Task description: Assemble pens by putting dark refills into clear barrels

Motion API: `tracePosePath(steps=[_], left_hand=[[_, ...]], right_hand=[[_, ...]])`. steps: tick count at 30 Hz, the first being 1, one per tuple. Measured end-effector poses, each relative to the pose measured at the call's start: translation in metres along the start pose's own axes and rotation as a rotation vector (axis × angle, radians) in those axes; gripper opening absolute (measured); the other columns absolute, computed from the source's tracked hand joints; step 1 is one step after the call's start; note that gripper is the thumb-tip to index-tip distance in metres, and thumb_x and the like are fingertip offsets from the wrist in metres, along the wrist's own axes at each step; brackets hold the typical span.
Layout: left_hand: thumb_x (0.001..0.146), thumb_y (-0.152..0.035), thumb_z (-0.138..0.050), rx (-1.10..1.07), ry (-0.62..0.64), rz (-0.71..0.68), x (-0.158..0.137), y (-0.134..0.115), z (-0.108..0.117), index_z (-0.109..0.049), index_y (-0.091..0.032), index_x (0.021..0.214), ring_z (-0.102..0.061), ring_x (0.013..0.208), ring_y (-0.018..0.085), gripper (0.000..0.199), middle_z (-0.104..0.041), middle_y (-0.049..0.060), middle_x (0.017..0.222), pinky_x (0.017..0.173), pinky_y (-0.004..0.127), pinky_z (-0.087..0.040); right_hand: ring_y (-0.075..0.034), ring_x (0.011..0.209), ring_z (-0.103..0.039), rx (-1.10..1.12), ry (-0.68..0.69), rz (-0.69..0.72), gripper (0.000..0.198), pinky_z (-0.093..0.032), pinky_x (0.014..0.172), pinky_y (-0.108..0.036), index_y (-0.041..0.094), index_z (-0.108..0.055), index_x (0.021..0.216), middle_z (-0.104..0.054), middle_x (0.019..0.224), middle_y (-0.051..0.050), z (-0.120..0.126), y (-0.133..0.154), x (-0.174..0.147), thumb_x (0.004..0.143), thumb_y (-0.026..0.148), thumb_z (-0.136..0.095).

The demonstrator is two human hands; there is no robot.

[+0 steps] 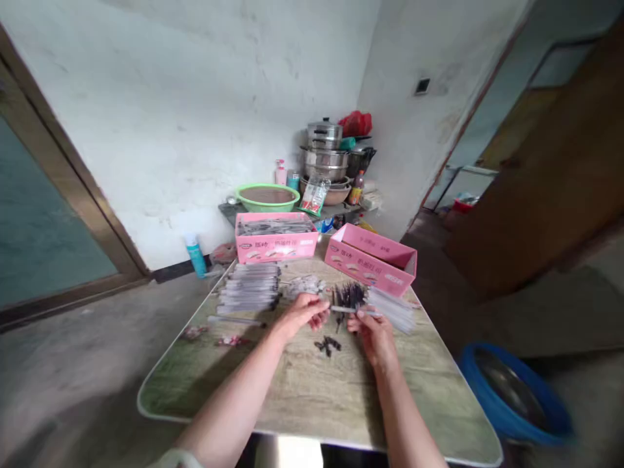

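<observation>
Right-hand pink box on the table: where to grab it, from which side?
I'd pinch the upper rim of its near long wall, coming straight down from above. The pink box is open-topped with thin upright walls, so fingers could go inside and thumb outside. Clear tubes crowd the wall's foot toward the right, making a low approach there look worse.

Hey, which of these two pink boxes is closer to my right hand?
The pink box on the right, beyond your right hand. The other pink box sits farther left, in front of the green basin.
</observation>
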State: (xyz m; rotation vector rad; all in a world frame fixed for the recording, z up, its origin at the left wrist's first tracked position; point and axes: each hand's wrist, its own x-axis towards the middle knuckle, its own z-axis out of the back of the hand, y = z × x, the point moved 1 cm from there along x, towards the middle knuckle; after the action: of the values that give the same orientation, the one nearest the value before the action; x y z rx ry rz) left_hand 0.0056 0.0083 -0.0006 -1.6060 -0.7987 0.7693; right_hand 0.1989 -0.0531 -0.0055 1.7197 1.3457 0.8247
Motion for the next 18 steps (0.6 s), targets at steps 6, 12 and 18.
tracePosePath(steps=[6, 12, 18], left_hand=[[0.068, -0.047, -0.076, -0.012, 0.001, -0.06, 0.0021, -0.0007, -0.0003, -0.06, -0.01, 0.075, -0.057, 0.045, 0.01, 0.041, -0.062, 0.002, 0.06, 0.042, 0.019, -0.045], [0.059, -0.043, -0.084, -0.05, -0.046, -0.092, 0.001, -0.0062, -0.005, -0.061, -0.01, 0.087, -0.064, 0.055, 0.014, 0.049, -0.065, 0.003, 0.067, 0.051, 0.024, -0.052], [0.077, -0.067, -0.056, 0.09, -0.074, -0.007, -0.0006, -0.0065, -0.0035, -0.06, -0.011, 0.071, -0.051, 0.036, 0.008, 0.056, -0.057, 0.001, 0.053, 0.032, 0.016, -0.032]], right_hand=[[-0.016, 0.052, -0.068, -0.028, 0.003, 0.001, 0.024, -0.056, 0.049, -0.024, 0.015, -0.065, 0.077, -0.073, 0.067, -0.006, -0.0015, 0.0018, -0.0012, 0.066, 0.027, -0.083], [-0.016, 0.049, -0.066, -0.017, -0.022, 0.018, 0.024, -0.055, 0.046, -0.024, 0.015, -0.064, 0.076, -0.072, 0.064, -0.006, 0.0004, 0.0011, 0.0001, 0.069, 0.029, -0.082], [-0.015, 0.049, -0.066, -0.023, -0.011, 0.021, 0.023, -0.055, 0.046, -0.024, 0.014, -0.064, 0.076, -0.072, 0.065, -0.006, 0.0023, -0.0007, 0.0012, 0.07, 0.029, -0.081]])
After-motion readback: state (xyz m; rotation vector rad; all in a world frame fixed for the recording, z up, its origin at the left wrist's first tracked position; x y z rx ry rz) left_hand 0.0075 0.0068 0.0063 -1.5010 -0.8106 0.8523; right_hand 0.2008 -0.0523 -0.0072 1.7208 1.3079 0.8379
